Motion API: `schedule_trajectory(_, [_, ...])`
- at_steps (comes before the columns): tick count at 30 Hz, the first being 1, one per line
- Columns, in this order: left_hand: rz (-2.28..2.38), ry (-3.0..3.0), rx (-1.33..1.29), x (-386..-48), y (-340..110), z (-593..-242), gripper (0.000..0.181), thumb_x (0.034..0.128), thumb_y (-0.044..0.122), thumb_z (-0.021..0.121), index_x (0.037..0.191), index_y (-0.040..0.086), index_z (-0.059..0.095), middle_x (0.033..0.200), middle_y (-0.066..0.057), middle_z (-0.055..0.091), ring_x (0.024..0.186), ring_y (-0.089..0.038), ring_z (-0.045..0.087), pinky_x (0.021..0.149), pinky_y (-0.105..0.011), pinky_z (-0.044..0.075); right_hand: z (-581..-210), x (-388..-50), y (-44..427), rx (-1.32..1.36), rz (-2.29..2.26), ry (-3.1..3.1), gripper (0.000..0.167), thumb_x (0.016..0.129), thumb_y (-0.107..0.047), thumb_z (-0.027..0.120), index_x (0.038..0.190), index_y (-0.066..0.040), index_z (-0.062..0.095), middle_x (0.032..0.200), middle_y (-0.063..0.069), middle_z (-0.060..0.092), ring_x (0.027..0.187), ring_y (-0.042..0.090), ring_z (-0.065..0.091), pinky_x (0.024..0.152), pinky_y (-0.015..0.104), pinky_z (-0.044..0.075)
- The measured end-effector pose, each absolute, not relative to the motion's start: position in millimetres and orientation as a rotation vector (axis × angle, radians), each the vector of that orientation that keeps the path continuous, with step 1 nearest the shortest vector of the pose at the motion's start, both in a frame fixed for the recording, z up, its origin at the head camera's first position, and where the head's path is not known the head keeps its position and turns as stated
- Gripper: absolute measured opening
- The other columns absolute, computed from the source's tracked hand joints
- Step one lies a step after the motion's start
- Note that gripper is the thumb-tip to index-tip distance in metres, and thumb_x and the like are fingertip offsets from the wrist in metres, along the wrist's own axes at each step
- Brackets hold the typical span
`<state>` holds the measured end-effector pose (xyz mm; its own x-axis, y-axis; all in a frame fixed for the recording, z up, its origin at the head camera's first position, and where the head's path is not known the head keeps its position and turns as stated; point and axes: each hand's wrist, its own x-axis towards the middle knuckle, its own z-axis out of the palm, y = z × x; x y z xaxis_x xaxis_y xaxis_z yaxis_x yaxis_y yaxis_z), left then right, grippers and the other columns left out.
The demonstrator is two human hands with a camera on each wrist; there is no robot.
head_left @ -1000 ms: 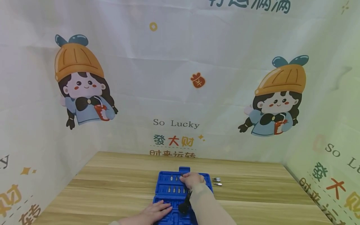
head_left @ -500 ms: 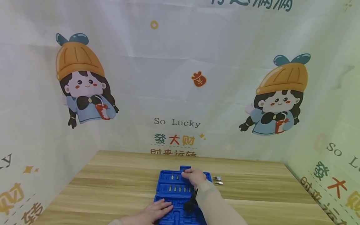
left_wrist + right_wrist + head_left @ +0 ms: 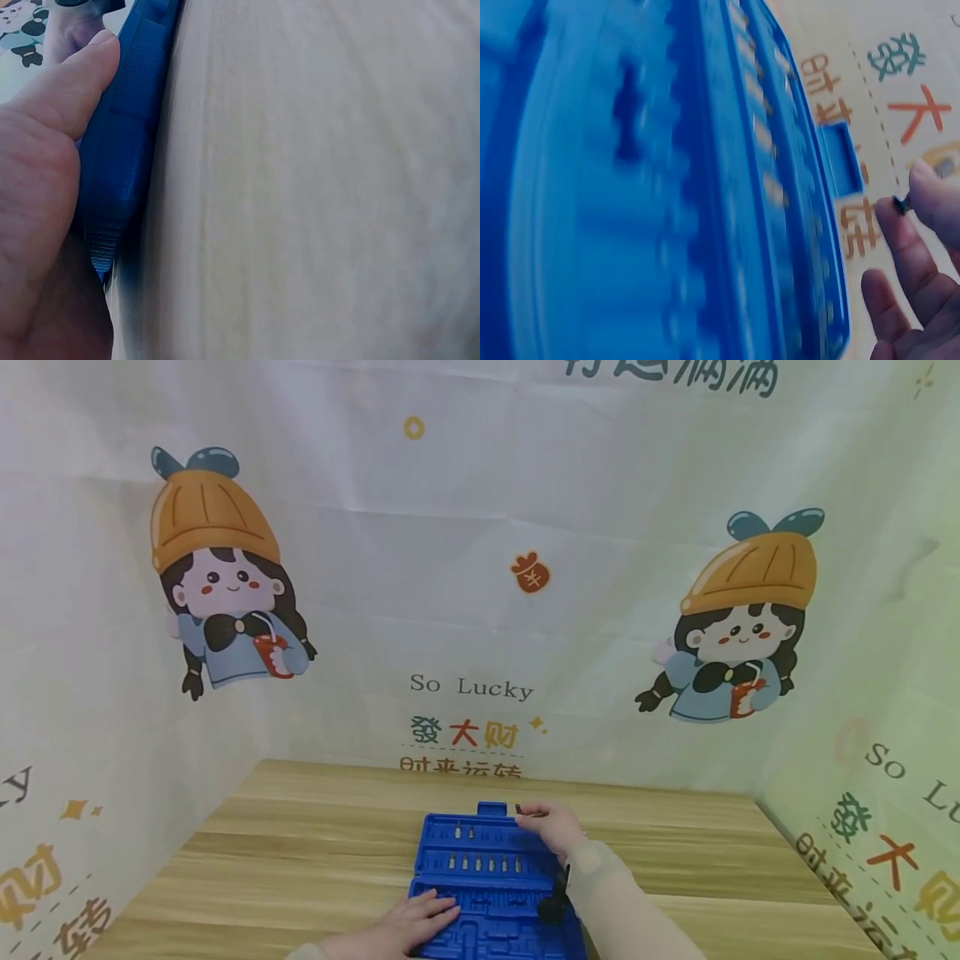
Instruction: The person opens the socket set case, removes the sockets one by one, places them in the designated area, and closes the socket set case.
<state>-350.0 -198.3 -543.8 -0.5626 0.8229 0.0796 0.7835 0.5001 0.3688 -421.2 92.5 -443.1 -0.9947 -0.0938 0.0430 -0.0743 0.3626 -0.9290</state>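
Observation:
A blue plastic tool case [image 3: 495, 935] lies open on the table. Several small metal bit sockets [image 3: 477, 863] stand in its lower lid row, and two bits [image 3: 458, 831] sit at the left of the upper row. My left hand [image 3: 416, 922] rests on the case's left part, fingers fairly straight; in the left wrist view it lies along the blue edge [image 3: 124, 142]. Above the lid's far right edge, my right hand [image 3: 553, 827] pinches a small bit socket with a dark tip [image 3: 901, 204] between thumb and index finger. Its other end is partly hidden by the thumb.
The wooden table [image 3: 300, 827] extends on both sides of the case. A printed cloth [image 3: 465, 527] hangs behind and at the sides. A latch tab [image 3: 492, 808] sticks out at the lid's far edge. A black wrist camera [image 3: 552, 906] hangs under the right forearm.
My right hand has drawn away from the upper row and moved right with the bit socket, uncovering more of the lower row. My left hand stays in place.

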Motion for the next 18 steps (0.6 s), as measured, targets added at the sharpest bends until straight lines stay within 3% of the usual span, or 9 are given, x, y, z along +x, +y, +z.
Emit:
schedule_trajectory(5, [0.598, 2.600, 1.371, -340, -196, -529, 0.070, 0.0968, 0.053, 0.047, 0.154, 0.019, 0.024, 0.155, -0.008, 0.030, 0.143, -0.032, 0.021, 0.109, -0.055, 0.026, -442, -418, 113, -0.156, -1.745, 2.620, 0.018, 0.089, -0.011, 0.069, 0.102, 0.001, 0.069, 0.102, 0.010, 0.068, 0.099, 0.026, 0.059, 0.092, 0.049, 0.044])
schedule_trajectory(11, [0.545, 2.600, 1.329, -306, -183, -473, 0.072, 0.0987, 0.051, 0.044, 0.149, 0.001, 0.033, 0.150, -0.018, 0.035, 0.141, -0.038, 0.026, 0.109, -0.052, 0.028, -438, -411, 139, -0.200, -1.623, 2.707, 0.017, 0.090, -0.014, 0.068, 0.101, 0.000, 0.068, 0.097, 0.006, 0.066, 0.089, 0.021, 0.058, 0.081, 0.041, 0.048])
schedule_trajectory(18, [0.578, 2.572, 1.325, -311, -187, -480, 0.068, 0.0996, 0.047, 0.045, 0.151, 0.006, 0.029, 0.153, -0.015, 0.033, 0.142, -0.034, 0.023, 0.110, -0.050, 0.028, -442, -409, 165, -0.214, -1.539, 2.785, 0.011, 0.091, -0.012, 0.067, 0.094, -0.001, 0.068, 0.090, 0.005, 0.064, 0.084, 0.020, 0.057, 0.072, 0.034, 0.045])
